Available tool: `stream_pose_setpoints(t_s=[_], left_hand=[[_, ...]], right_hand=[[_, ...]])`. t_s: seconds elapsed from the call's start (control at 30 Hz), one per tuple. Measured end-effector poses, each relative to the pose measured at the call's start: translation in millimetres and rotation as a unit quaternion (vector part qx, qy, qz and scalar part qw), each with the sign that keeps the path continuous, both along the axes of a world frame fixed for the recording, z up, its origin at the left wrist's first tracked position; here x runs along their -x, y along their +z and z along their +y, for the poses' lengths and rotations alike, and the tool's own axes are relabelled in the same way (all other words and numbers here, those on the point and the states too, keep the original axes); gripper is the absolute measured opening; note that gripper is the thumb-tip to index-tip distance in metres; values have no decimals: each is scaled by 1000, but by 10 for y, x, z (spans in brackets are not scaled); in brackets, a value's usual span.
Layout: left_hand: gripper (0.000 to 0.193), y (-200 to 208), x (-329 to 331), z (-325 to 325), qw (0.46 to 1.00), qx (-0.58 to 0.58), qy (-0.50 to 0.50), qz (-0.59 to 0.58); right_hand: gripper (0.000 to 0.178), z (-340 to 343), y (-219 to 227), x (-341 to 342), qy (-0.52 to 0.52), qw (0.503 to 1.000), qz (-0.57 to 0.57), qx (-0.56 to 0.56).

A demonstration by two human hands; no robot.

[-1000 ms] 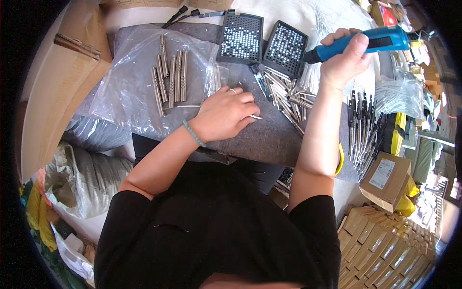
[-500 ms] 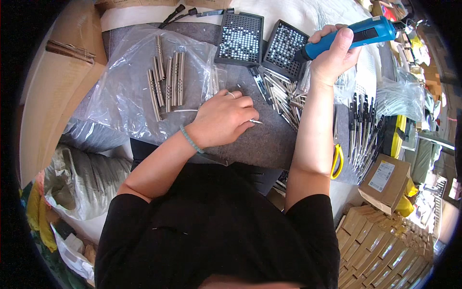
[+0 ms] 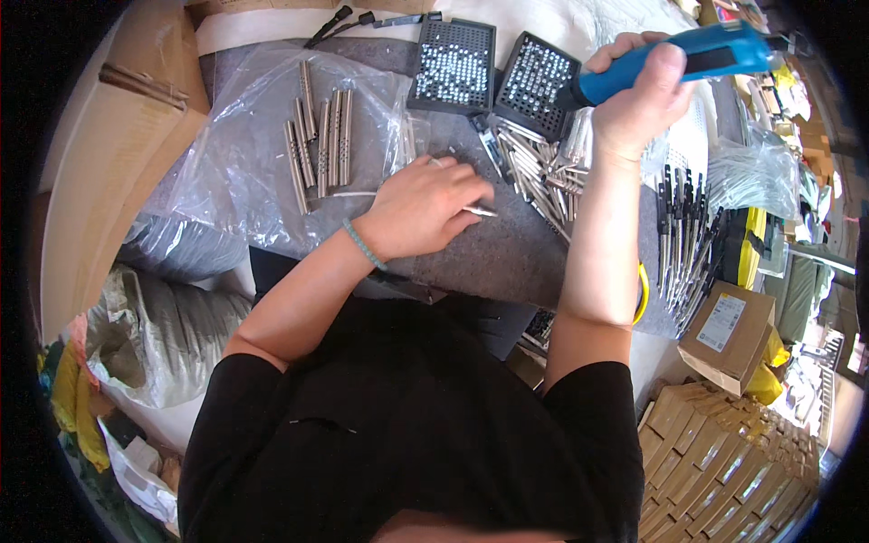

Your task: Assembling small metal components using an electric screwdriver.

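My right hand (image 3: 644,101) is wrapped round a blue cordless screwdriver (image 3: 724,52). Its black nose points left and down at the edge of a black perforated tray (image 3: 519,116) filled with small silvery screws; the bit's tip cannot be made out. On the grey work mat (image 3: 453,261), my left hand (image 3: 424,208) rests with its fingers curled. A small slim metal piece (image 3: 483,212) pokes out between its thumb and forefinger, mostly hidden by them. Beyond that hand, to the right, lies a loose pile of shiny metal tubes (image 3: 543,181).
A second tray of screws (image 3: 453,32) stands left of the first. Several drilled metal tubes (image 3: 337,136) lie on a clear plastic bag (image 3: 244,154). Black-tipped metal rods (image 3: 681,235) and yellow-handled scissors (image 3: 643,294) are at the right. Cardboard boxes (image 3: 727,326) stand at both sides.
My right hand and the blue screwdriver have shifted slightly right, and the screwdriver is tilted a little differently. My left hand has turned slightly, still pinching the metal piece. The whole view has shifted slightly.
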State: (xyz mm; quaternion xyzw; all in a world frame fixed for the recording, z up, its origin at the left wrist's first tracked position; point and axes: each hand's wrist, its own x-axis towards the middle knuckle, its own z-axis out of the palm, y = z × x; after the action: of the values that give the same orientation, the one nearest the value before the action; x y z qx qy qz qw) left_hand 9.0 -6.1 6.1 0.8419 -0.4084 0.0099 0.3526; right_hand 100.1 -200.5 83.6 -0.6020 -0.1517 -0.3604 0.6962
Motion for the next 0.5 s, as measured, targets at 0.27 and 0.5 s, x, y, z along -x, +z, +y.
stream_pose_setpoints(t_s=[0.27,0.5], left_hand=[[17,-127,-37,26,993,25,42,-112],[15,-115,-7,2,988,10,60,-140]], right_hand=[[38,185,95,575,147,987,3,-62],[47,335,-117,789,147,984,48,-88]])
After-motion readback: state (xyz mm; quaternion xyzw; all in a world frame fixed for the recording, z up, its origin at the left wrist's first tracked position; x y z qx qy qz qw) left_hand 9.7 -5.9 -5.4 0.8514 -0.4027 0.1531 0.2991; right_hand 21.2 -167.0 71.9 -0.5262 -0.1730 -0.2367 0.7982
